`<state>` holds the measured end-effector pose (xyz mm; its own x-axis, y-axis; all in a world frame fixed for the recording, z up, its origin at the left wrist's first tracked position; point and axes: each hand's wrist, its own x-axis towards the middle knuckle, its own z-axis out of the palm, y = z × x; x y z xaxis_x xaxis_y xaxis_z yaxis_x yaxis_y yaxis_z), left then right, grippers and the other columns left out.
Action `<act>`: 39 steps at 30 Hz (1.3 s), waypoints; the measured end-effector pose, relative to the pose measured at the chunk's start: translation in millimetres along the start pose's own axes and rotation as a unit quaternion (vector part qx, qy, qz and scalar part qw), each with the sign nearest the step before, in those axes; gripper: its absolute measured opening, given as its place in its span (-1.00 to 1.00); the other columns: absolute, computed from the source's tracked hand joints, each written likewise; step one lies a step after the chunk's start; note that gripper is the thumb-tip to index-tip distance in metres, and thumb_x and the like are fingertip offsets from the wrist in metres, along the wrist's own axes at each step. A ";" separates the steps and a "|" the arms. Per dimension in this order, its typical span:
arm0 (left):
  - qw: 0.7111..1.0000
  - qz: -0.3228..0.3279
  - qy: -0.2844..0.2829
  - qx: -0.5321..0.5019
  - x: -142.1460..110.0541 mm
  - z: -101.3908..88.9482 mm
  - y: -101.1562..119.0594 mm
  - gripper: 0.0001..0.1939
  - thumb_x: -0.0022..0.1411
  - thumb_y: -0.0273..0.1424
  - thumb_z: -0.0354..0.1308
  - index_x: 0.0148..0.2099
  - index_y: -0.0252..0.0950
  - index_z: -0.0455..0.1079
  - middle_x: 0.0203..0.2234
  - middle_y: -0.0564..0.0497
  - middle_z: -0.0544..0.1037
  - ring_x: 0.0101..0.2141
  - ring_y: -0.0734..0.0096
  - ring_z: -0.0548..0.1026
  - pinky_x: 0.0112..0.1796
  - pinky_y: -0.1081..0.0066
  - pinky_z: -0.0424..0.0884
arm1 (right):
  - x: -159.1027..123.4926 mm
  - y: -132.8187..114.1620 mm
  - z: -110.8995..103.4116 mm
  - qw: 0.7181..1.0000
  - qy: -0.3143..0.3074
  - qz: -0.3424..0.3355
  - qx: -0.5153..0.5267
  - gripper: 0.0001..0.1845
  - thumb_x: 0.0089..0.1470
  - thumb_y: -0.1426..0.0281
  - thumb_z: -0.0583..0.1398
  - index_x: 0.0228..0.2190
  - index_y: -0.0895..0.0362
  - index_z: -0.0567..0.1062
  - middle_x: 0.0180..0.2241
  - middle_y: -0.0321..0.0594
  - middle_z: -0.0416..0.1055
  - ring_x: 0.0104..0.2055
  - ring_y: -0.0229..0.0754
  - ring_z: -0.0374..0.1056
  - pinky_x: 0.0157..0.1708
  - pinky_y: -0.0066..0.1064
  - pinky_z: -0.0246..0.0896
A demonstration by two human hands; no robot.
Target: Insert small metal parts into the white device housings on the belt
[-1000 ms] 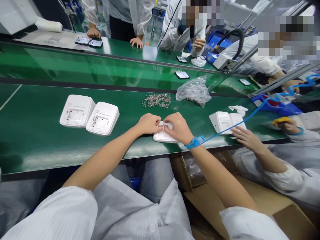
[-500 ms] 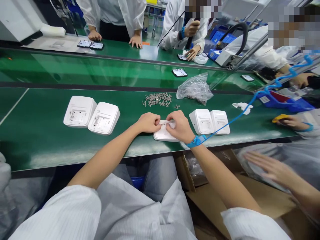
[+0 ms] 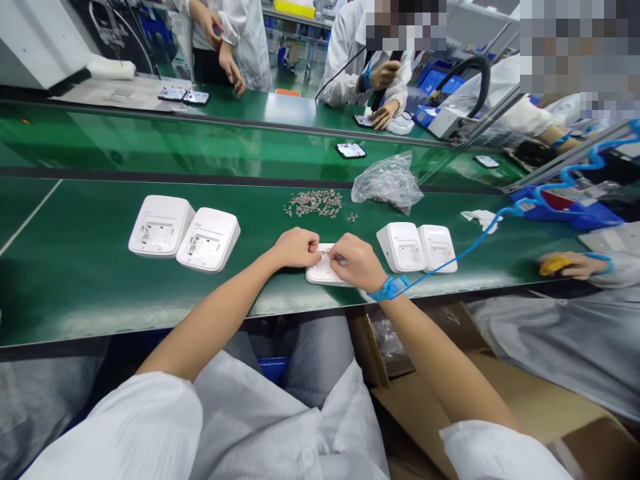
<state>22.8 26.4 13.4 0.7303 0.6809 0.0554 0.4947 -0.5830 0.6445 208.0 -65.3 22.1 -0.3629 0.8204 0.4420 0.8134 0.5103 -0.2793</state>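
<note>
In front of me a white plastic housing (image 3: 323, 273) lies flat near the bench's front edge. My left hand (image 3: 299, 247) is closed at its upper left corner, thumb and curled fingers gripping there. Above its right part, my right hand (image 3: 358, 260) is closed in a pinch, wearing a blue wrist strap (image 3: 389, 287) with a coiled cord. Whatever sits between the right fingertips is too small to make out. Behind the hands lies a pile of small metal parts (image 3: 316, 203), with a few loose pieces (image 3: 353, 217) beside it.
Two white housings (image 3: 209, 240) stand left, and two more (image 3: 406, 248) right. A clear plastic bag (image 3: 389, 181) of small parts lies behind. On the sunken green strip rests a flat white part (image 3: 351, 151). A neighbour's hand (image 3: 575, 265) holds something yellow at right.
My right fingers have shifted slightly over the housing. The flat part on the strip has moved left. A person opposite has lifted their hands off the bench; the right neighbour's nearer hand has left view.
</note>
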 end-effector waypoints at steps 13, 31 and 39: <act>1.000 -0.008 0.000 0.003 0.1 0.4 1.0 -0.81 -0.04 -0.31 0.18 -0.55 -0.24 0.24 -0.60 0.12 0.43 -0.52 0.45 0.29 -0.47 0.39 0.07 | -1.6 -0.2 1.7 1.000 0.003 0.026 -0.003 -0.86 -0.05 0.56 0.19 -0.53 0.09 0.43 -0.50 -0.23 0.39 -0.36 -0.13 0.30 -0.35 -0.32 0.18; 0.989 0.011 -0.028 0.145 5.5 -8.8 -1.3 -0.74 0.25 -0.24 0.02 -0.45 -0.22 0.16 -0.53 0.08 0.43 -0.47 0.39 0.35 -0.43 0.39 0.04 | 11.5 9.4 10.0 0.987 0.145 0.065 -0.008 -0.91 0.01 0.49 0.18 -0.43 0.05 0.39 -0.40 -0.28 0.45 -0.26 -0.15 0.34 -0.19 -0.34 0.25; 0.940 -0.141 0.048 0.307 -102.0 -11.4 17.4 -0.61 0.41 -0.31 -0.19 -0.29 -0.29 0.43 -0.36 -0.16 0.61 -0.28 0.13 0.57 -0.25 0.25 0.21 | -20.3 49.6 4.2 0.862 0.425 0.269 -0.061 -0.96 0.04 0.41 0.10 -0.44 0.06 0.33 -0.46 -0.20 0.30 -0.32 -0.04 0.22 -0.24 -0.19 0.18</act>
<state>-48.5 -48.2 27.6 0.4970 0.8670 0.0364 0.8629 -0.4982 0.0843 253.8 -55.5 -4.3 0.5036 0.4178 0.7562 0.8207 0.0420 -0.5698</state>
